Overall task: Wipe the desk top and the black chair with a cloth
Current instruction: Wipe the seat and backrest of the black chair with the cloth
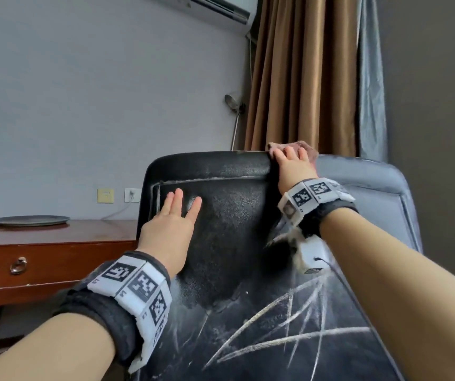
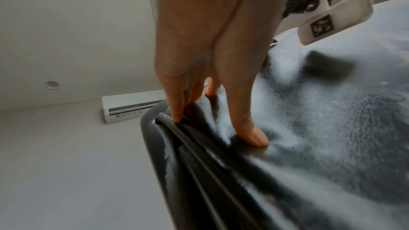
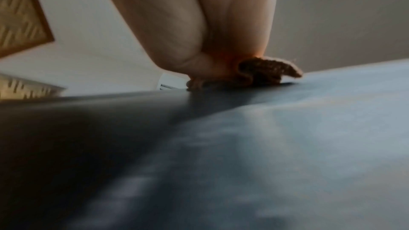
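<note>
My left hand [image 1: 171,224] lies flat on the black chair [image 1: 229,215] backrest, fingers straight and spread, holding nothing. My right hand [image 1: 293,166] is up on the chair's top edge, fingers curled over a brownish cloth [image 1: 307,148], pressing it on the rim. White dusty streaks below both wrists. Desk [image 1: 56,237] left of my left hand, grey plate [image 1: 28,220] on it.
</note>
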`<action>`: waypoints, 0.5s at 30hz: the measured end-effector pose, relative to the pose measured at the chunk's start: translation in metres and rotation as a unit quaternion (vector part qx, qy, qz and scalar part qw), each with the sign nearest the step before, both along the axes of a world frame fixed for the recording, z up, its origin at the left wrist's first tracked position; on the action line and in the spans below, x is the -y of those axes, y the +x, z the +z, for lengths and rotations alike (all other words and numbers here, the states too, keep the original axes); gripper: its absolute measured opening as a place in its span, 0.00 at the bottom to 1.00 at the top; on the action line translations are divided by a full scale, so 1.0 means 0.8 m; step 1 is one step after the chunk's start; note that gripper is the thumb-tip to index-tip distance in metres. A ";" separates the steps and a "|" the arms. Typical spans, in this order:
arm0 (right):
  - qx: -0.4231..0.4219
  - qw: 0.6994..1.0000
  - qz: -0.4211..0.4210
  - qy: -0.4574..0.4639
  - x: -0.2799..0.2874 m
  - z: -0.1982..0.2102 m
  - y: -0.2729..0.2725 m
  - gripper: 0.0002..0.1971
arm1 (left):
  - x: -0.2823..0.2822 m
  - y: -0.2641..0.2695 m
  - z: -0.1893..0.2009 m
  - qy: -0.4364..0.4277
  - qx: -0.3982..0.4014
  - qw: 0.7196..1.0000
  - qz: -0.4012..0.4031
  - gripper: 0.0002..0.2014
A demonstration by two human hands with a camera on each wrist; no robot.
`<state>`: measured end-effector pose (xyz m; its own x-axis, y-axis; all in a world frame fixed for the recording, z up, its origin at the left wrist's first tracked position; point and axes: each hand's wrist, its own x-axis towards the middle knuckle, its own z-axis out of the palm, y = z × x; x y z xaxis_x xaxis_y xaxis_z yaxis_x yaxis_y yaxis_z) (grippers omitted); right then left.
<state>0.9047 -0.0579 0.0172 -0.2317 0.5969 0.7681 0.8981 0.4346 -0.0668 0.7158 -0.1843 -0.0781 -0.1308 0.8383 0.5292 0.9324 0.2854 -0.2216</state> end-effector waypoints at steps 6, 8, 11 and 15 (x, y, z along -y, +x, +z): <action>0.099 0.993 0.068 0.005 0.032 -0.030 -0.072 0.36 | -0.001 0.004 0.001 0.004 -0.014 1.000 0.020 0.50; 0.110 0.991 0.071 -0.026 0.021 -0.021 -0.044 0.38 | 0.002 -0.002 0.002 -0.003 -0.011 1.000 0.011 0.52; 0.078 0.995 0.044 -0.036 -0.006 -0.014 0.013 0.40 | 0.006 -0.004 0.003 -0.009 -0.004 1.000 -0.001 0.53; -0.001 1.000 -0.022 -0.020 -0.040 -0.022 0.096 0.41 | 0.007 -0.006 0.002 -0.010 0.007 1.000 -0.014 0.53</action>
<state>0.9816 -0.0259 -0.0002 -0.2029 0.6369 0.7438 0.9161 0.3917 -0.0855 0.7106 -0.1901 -0.0767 -0.1149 0.8518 0.5112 0.9430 0.2553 -0.2135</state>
